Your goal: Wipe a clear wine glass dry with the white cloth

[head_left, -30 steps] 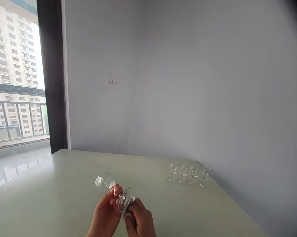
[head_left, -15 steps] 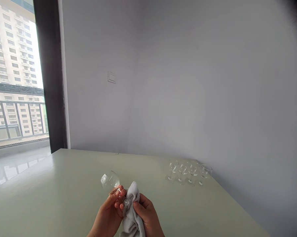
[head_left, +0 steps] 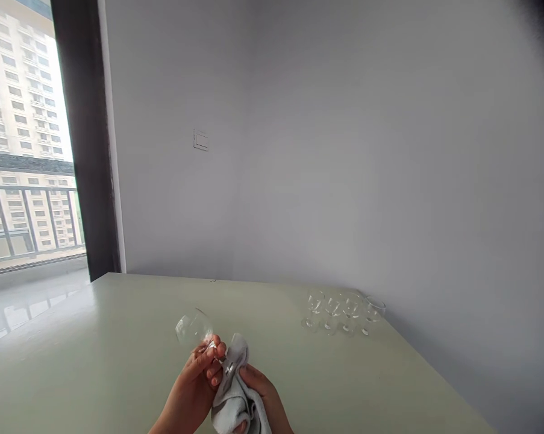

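Observation:
My left hand (head_left: 194, 380) pinches the stem of a small clear stemmed glass (head_left: 193, 328), which lies tilted with its bowl pointing up and left. My right hand (head_left: 265, 398) grips a white-grey cloth (head_left: 233, 392) that is bunched around the glass's foot, so the foot is mostly hidden. Both hands are low in the view, above the near part of a pale green table (head_left: 118, 349).
Several more small stemmed glasses (head_left: 341, 312) stand upright in a row at the table's far right, close to the grey wall. A wall switch (head_left: 201, 140) sits on that wall. A dark window frame (head_left: 84, 150) and a balcony view are at the left.
One second ago the foot of the glass was bare with the cloth tucked under my right hand. The cloth has since come up over the foot. The view has shifted slightly.

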Demonstrator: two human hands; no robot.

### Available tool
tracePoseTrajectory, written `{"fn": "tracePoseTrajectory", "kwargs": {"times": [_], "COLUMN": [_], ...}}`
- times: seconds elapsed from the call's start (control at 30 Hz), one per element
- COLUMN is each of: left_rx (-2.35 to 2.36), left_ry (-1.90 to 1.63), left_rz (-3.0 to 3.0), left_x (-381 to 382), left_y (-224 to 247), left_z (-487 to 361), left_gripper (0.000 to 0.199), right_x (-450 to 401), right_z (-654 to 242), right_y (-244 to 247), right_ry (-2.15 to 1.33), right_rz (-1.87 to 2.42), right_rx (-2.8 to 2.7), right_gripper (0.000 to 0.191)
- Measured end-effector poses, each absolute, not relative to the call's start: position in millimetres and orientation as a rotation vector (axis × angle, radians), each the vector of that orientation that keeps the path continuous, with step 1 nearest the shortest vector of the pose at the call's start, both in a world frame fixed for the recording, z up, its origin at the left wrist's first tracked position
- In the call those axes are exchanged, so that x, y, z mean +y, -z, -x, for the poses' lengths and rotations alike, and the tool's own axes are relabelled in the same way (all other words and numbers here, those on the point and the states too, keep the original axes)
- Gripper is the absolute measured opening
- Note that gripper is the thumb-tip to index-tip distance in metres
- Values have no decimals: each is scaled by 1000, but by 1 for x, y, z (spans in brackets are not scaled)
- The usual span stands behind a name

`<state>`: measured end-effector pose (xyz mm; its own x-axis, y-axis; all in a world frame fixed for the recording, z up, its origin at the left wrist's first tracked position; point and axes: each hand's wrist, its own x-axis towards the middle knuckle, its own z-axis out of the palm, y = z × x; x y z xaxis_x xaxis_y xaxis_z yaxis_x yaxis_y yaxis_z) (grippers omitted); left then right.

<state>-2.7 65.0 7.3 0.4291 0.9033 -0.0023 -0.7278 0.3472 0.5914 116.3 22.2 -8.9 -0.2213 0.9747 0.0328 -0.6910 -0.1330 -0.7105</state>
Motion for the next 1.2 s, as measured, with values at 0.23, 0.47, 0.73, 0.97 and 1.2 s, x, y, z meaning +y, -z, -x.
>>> {"fn": "tracePoseTrajectory", "kwargs": {"times": [0.23,0.47,0.73,0.97,1.2], "left_rx": [374,551,866,886,838], "left_ry": [-1125,-1276,-1316,-1192,-1149], "left_rz": [-558,-738,-1080,-1376,-1455], "left_x": [65,92,92,82,73], "left_y": [-13,-8,-6,9,23], "left_z": [3,19,19,-7,-19], "left_gripper": [21,36,24,26,31], "right_x": [18,5,25,24,26], "right_z": [-113,-113,-129,-132,-130], "right_y": [10,4,40,34,32], "right_ry": [-1636,-1613,-88,98,-139], "right_rz": [623,1174,1468,1493,1635], "right_rx": [-829,-1236,-1804,-1662,-1628], "right_gripper": [29,17,27,28,22]}}
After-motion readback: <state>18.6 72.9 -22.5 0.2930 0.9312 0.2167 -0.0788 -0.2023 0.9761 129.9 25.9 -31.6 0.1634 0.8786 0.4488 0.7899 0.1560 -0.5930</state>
